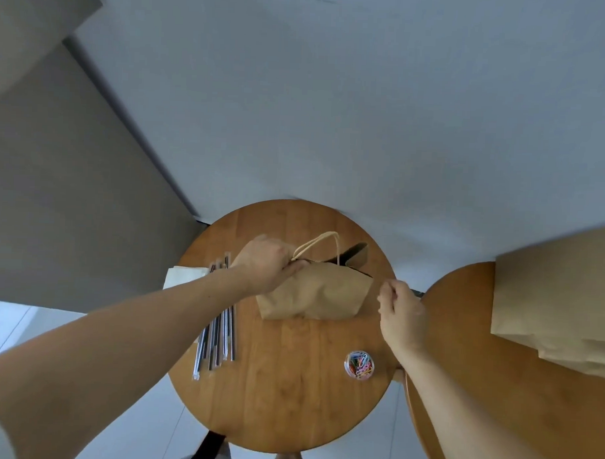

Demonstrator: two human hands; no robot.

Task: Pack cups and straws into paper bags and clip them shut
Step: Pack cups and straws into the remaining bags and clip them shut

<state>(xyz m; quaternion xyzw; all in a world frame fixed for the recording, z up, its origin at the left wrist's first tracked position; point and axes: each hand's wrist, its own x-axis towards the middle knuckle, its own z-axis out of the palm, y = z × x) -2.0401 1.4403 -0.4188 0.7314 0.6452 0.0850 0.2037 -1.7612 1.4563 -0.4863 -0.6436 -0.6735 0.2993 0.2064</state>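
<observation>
A brown paper bag [314, 291] with twisted paper handles stands on the round wooden table [282, 383], its top edge partly open toward the far right. My left hand [264, 262] grips the bag's top left corner near the handles. My right hand [402, 315] hovers just right of the bag with fingers curled; whether it holds something small cannot be made out. Several wrapped straws [218, 333] lie in a bundle left of the bag. A small clear tub of coloured paper clips [359, 364] sits at the front right of the table.
A second wooden table [478, 355] stands to the right with a stack of flat paper bags [559, 300] on it. A white napkin or sheet [184, 276] lies under the straws at the left edge. A pale wall rises directly behind the table.
</observation>
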